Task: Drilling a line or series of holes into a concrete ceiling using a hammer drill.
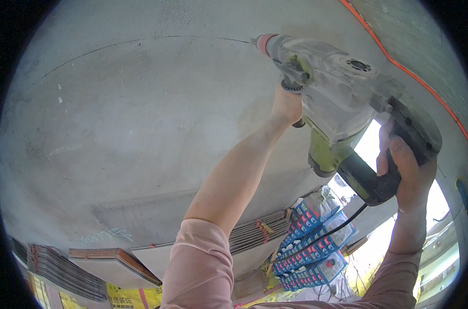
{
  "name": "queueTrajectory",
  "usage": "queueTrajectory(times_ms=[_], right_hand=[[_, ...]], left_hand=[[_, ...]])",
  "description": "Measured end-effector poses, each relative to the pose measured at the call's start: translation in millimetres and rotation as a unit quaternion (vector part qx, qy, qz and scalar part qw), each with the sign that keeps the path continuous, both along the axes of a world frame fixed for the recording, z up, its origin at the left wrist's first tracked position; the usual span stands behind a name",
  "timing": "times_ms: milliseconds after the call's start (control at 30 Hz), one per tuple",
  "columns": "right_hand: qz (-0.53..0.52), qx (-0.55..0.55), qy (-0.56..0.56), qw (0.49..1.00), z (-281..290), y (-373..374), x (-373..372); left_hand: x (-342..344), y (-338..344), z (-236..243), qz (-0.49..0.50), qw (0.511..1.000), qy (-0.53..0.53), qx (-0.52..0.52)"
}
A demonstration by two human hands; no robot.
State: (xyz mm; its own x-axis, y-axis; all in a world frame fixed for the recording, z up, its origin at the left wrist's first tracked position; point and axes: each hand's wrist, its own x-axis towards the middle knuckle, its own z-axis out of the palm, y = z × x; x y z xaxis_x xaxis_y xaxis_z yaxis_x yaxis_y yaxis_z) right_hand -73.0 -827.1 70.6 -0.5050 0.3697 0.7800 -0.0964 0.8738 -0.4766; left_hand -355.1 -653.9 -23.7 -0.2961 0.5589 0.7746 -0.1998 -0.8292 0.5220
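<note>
A dusty green and black rotary hammer drill (337, 77) is held up against a grey plastered wall (141, 123). Its red-collared chuck points left, and the tip meets the wall at the right end of a thin dark line. My left hand (288, 105) is closed around the side handle below the chuck. Wrapped round the black rear grip is my right hand (409, 165), with its fingers near the trigger area. A black power cord (347, 221) hangs from the bottom of that grip. The bit itself is hardly visible.
An orange conduit (383, 49) runs along the upper right. Stacked panels (115, 262) lean at the wall's foot, lower left. Blue printed bags (308, 247) are piled below, near the cord. Bright openings show behind my right arm, and yellow sheeting (123, 296) covers part of the floor.
</note>
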Motion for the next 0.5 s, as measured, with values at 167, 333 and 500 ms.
queueTrajectory(times_ms=[167,333,500], right_hand=[[0.002,-0.001,0.014,1.000,0.8,-1.0,-1.6],[-0.013,-0.012,0.019,1.000,2.2,2.8,-1.7],[-0.008,-0.013,0.034,0.999,3.5,3.1,-3.8]], left_hand=[[-1.5,-2.3,3.6,0.056,0.998,-0.004,0.013],[-2.6,-13.9,5.3,0.283,0.945,0.129,0.098],[1.5,-34.2,12.0,0.318,0.939,0.121,0.045]])
